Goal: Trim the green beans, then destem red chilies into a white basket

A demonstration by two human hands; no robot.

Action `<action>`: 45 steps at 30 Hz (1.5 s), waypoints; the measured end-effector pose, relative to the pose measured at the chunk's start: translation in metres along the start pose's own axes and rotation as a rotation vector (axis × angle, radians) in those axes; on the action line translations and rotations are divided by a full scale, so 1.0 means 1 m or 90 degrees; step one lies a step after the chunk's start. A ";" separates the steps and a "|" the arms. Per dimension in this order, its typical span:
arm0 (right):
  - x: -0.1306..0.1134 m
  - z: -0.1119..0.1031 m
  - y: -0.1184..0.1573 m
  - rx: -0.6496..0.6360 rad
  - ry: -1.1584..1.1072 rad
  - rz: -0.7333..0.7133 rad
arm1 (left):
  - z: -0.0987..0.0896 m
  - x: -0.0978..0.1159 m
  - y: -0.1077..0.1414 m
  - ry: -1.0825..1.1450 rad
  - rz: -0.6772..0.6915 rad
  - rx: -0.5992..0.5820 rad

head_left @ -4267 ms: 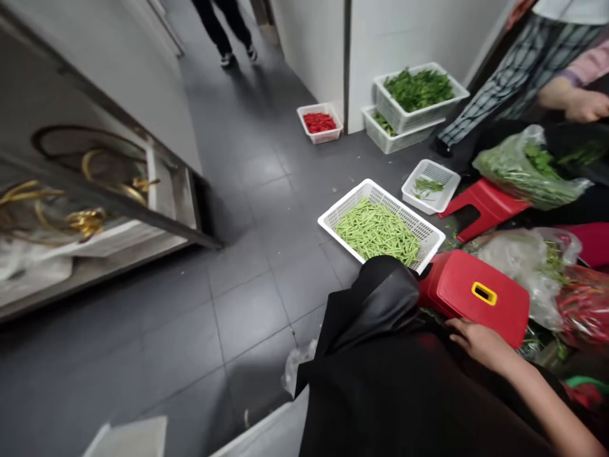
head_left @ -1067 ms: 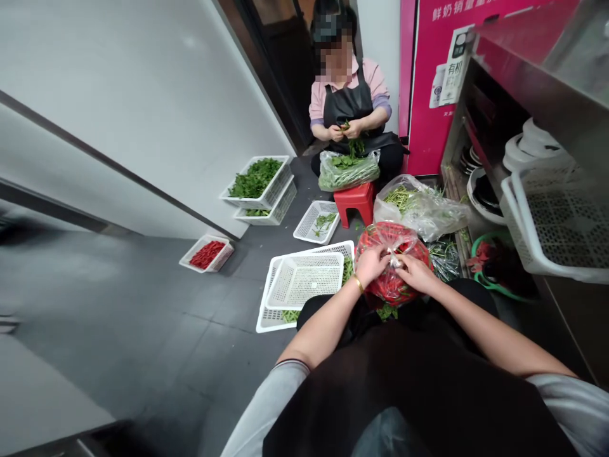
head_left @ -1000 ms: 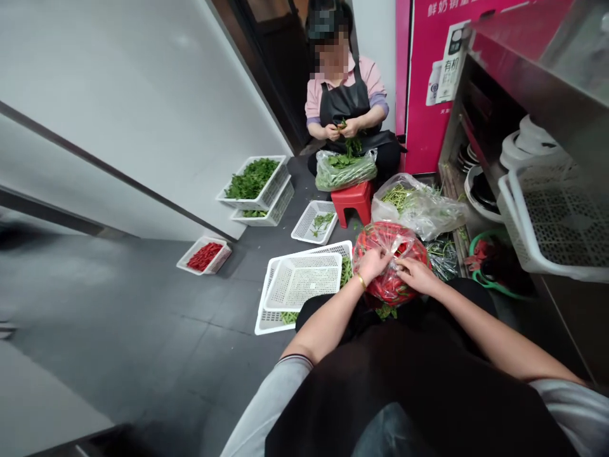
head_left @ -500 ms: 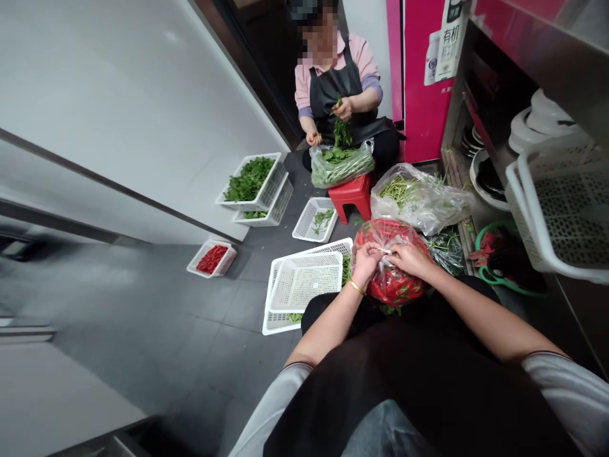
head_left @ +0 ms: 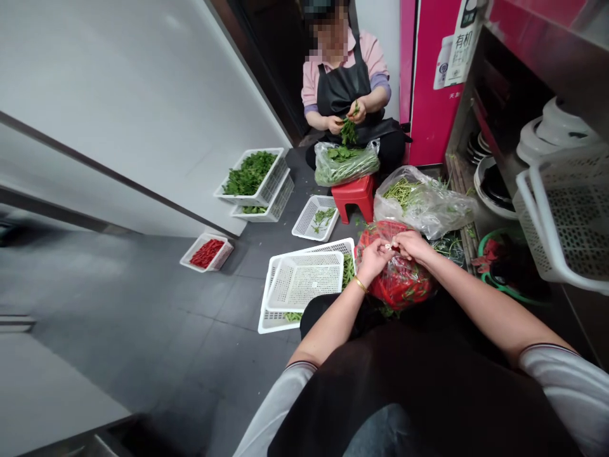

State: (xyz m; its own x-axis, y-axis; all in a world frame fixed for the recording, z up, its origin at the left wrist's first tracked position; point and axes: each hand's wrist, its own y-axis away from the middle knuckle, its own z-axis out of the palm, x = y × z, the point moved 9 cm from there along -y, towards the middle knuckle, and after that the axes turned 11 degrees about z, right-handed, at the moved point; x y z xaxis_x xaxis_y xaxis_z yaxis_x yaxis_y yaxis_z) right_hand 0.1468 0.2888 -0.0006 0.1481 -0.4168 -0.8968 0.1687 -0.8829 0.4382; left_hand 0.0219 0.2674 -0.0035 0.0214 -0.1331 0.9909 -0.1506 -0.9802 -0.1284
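"Red chilies are what I'm now seeing close in: their clear bag [head_left: 404, 292] is sitting in front of the wearer's black apron [head_left: 394, 381], while a few seconds ago it was showing only at the right edge."

"What are the hands doing with it?"

"Left hand [head_left: 373, 260] is pinching the gathered neck [head_left: 387, 246] of the bag, fingers drawn narrow on the plastic. Right hand [head_left: 412, 245] is gripping beside it, curling more tightly than half a second ago."

"Are you seeing what is holding the bag up?"

"I cannot tell; the bag itself is hiding that."

"Anything else shifting?"

"White basket [head_left: 304, 282] is now lying over the larger basket [head_left: 265, 317], covering most of the green beans [head_left: 349, 270] that were showing openly in the oldest frame. Across the floor, the co-worker's left hand [head_left: 358, 112] is holding leafy greens [head_left: 349, 132], and the other hand [head_left: 335, 124] is meeting it again after hanging lower."

"And around them?"

"A bag of stems [head_left: 349, 167] is resting on the red stool [head_left: 356, 193], and an open bag of stalks [head_left: 428, 209] is lying just beyond the chilies."
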 end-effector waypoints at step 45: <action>-0.014 -0.006 0.029 0.182 0.504 -0.305 | 0.004 -0.001 0.000 0.062 0.028 -0.021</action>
State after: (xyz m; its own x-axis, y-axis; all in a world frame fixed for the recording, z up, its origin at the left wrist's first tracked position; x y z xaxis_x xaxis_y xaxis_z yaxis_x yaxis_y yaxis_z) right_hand 0.1550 0.2705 0.0246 0.7561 0.1749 -0.6306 0.1538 -0.9841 -0.0885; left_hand 0.0261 0.2672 -0.0047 -0.0814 -0.1588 0.9839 -0.1822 -0.9682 -0.1713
